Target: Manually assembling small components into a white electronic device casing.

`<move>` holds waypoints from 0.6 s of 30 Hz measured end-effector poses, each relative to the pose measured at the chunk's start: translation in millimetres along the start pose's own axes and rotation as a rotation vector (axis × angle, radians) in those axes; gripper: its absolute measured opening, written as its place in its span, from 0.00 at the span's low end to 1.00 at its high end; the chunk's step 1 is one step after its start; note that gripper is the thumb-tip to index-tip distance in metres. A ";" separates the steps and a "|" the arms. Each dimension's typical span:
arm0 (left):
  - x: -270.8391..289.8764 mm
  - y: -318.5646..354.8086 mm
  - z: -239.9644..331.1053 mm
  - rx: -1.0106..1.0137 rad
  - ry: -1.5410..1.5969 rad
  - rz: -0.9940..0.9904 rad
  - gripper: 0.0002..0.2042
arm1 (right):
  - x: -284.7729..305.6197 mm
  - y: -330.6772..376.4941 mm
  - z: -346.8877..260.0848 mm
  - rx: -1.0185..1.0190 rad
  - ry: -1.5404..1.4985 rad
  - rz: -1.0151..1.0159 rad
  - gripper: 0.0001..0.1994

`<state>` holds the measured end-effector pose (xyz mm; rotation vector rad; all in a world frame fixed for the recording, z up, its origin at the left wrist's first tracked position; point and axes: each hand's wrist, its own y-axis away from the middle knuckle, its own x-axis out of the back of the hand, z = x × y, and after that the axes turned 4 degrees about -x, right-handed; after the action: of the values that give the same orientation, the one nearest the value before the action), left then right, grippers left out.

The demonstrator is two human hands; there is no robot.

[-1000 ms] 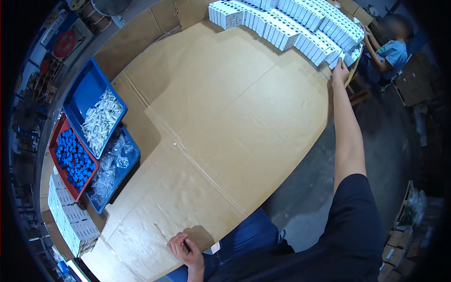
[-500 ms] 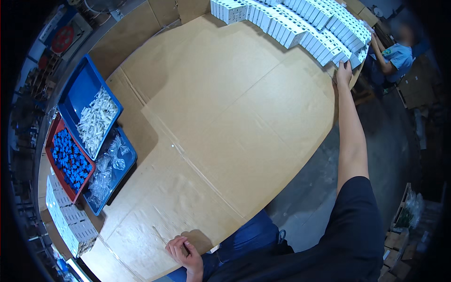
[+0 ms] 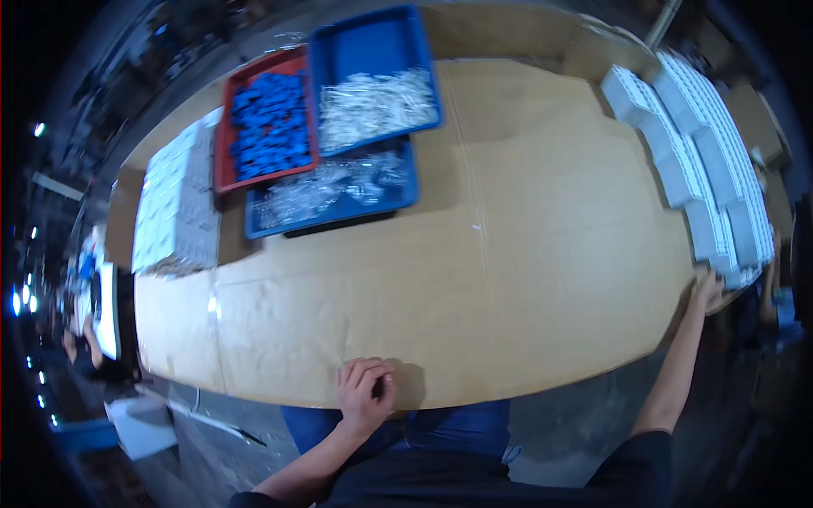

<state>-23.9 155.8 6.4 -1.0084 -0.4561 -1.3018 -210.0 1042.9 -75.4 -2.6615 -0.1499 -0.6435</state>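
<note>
At the right end of the table, my right hand is at the near end of the rows of white rectangular box-shaped units. Its fingers are blurred, and whether they grip a unit does not show. My left hand rests at the front edge of the cardboard-covered table, its fingers curled into a loose fist with nothing visible inside. The white units stand side by side in stepped rows, their pale sides facing the table's middle.
At the back left, a blue tray of small white parts and a red tray of blue pieces overlap another blue tray with clear plastic bags. A block of stacked white units stands left of them. People are at both sides.
My view has swung to the left, so the trays sit nearer the middle and the white rows at the right. Both hands stay about where they were on the table.
</note>
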 end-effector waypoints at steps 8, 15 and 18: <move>9.6 11.4 3.2 -0.030 0.095 0.105 0.09 | 73.7 246.4 -116.3 0.008 -0.404 -0.392 0.25; 14.8 18.6 0.1 -0.085 0.151 0.141 0.08 | 136.7 439.3 -202.4 0.454 -0.112 -0.495 0.15; 16.8 20.8 0.5 -0.108 0.192 0.147 0.06 | 149.9 482.7 -220.0 0.432 -0.233 -0.632 0.13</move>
<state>0.0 145.4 12.3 -0.9758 -0.1634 -1.2864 -75.2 514.1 2.5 -2.2339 -1.0929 -0.4065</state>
